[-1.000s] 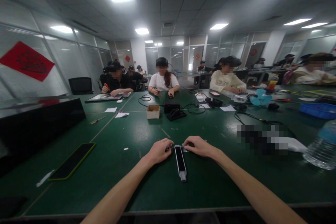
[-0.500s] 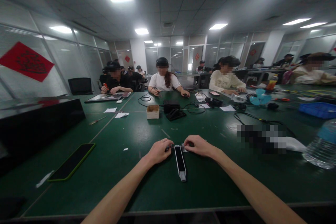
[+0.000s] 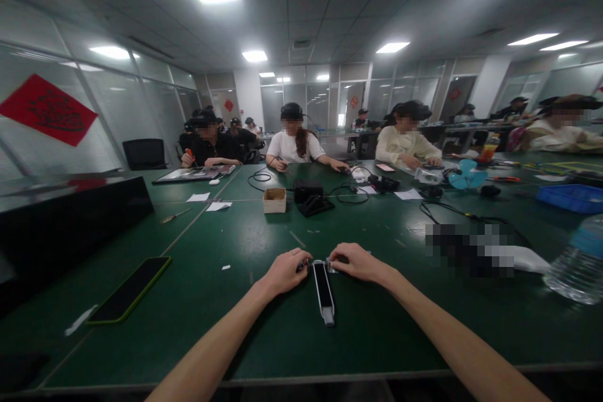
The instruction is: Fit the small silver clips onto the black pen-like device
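Slim device [image 3: 323, 287] lay btwn person's L hand [image 3: 287, 270] & R hand [image 3: 354, 261], long axis approx. square to table's [image 3: 372, 339] near edge, grey tip [image 3: 328, 317] twd it; couldn't tell either grip.

The green tabletop [image 3: 188, 352] is smooth and a bit shiny. Toward its near edge, the long black device with a white rim [image 3: 323, 289] looks like smooth plastic. Farther from that edge, the low blue tray [image 3: 568, 204] looks like shiny plastic.
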### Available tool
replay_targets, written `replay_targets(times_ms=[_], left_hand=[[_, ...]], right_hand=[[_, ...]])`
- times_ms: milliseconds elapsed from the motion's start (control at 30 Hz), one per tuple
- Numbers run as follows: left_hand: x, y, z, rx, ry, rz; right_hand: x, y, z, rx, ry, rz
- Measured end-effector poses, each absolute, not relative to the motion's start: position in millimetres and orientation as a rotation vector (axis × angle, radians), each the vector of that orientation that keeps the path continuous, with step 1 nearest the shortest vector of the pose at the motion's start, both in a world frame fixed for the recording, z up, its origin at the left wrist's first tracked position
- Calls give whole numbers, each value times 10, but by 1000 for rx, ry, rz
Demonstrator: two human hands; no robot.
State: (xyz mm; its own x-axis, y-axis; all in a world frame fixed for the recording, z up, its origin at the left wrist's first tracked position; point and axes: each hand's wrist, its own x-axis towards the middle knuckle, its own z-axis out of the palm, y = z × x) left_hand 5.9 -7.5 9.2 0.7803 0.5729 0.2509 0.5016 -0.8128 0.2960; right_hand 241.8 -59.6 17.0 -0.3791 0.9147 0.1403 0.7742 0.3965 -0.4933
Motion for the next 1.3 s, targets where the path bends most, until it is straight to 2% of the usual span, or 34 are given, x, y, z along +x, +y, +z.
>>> replay_targets(times_ms=[1300], left_hand=[[49,-11,-14,2770,832,523]], right_hand=[[2431,-533,93,-1413,-2307,417]])
